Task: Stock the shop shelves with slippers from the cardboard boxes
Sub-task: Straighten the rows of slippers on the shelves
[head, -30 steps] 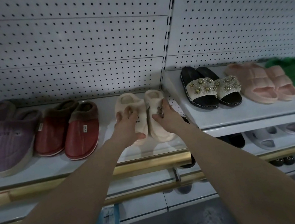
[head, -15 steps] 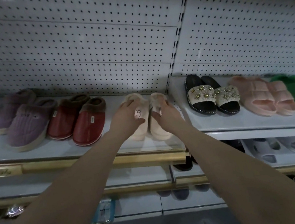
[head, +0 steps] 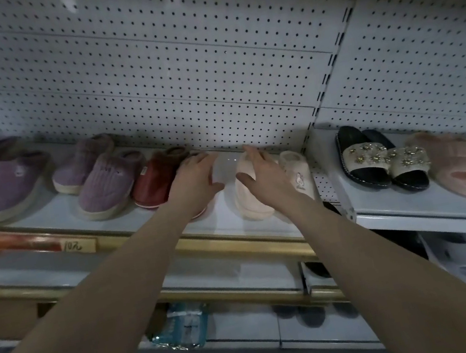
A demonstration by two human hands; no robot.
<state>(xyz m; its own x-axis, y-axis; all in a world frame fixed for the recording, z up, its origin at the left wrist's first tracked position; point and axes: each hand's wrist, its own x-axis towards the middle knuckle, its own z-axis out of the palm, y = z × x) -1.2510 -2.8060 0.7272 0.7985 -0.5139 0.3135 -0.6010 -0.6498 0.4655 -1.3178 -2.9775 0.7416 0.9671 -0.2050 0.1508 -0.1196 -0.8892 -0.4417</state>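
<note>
**Colleague:** What could go wrong there?

**Me:** My left hand (head: 195,182) lies flat, fingers straight and slightly apart, over the right one of a pair of red leather-look slippers with furry collars (head: 158,182). My right hand (head: 263,180), fingers straight and thumb splayed, presses on the cream fluffy slipper (head: 250,204). That slipper sits on the white metal shelf (head: 223,219), with bare shelf between it and the red pair. I think neither hand grips anything, though the light is dim and a hooked thumb could escape me.

**Colleague:** So a shove, not a lift?

**Me:** Likely, and that's the risk. Plush drags on painted steel, so pressure from above may twist the slipper instead of sliding it. Its near end lies close to the brass-coloured front rail (head: 237,245), so if I draw it nearer it could tip off the edge. If I push it right, it bumps its cream mate with the rabbit patch (head: 297,171) askew. My left palm could likewise skew the red slipper out of line with its partner.
</note>
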